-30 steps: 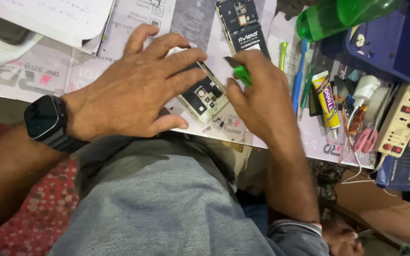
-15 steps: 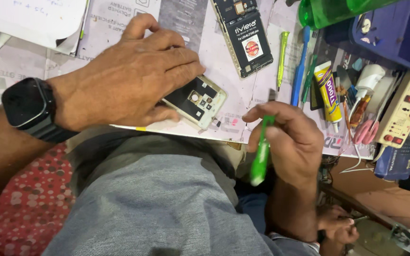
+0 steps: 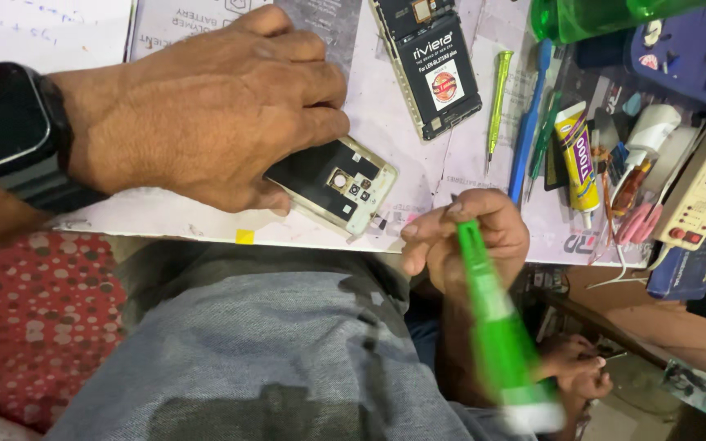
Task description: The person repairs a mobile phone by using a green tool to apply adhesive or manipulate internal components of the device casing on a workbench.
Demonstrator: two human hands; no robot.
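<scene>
Since 1 second ago the right hand [image 3: 471,237] has pulled its gripped green screwdriver [image 3: 496,327] off the phone [image 3: 332,184] toward 5 o'clock—left hand [image 3: 206,106] presses flat, fingers spread, pinning it.

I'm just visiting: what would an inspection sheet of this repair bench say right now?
Surface: table covered with printed paper sheets.
Job's things: opened phone lying flat, back off; green screwdriver, blurred.
Clutter: second opened phone, slim green tool, blue tool, yellow glue tube, green bottle.
Hands: left hand presses the opened phone; right hand grips the green screwdriver off the table edge.
Cables: power strip; thin white wire beside it.
Surroundings: grey lap, red dotted fabric.
</scene>
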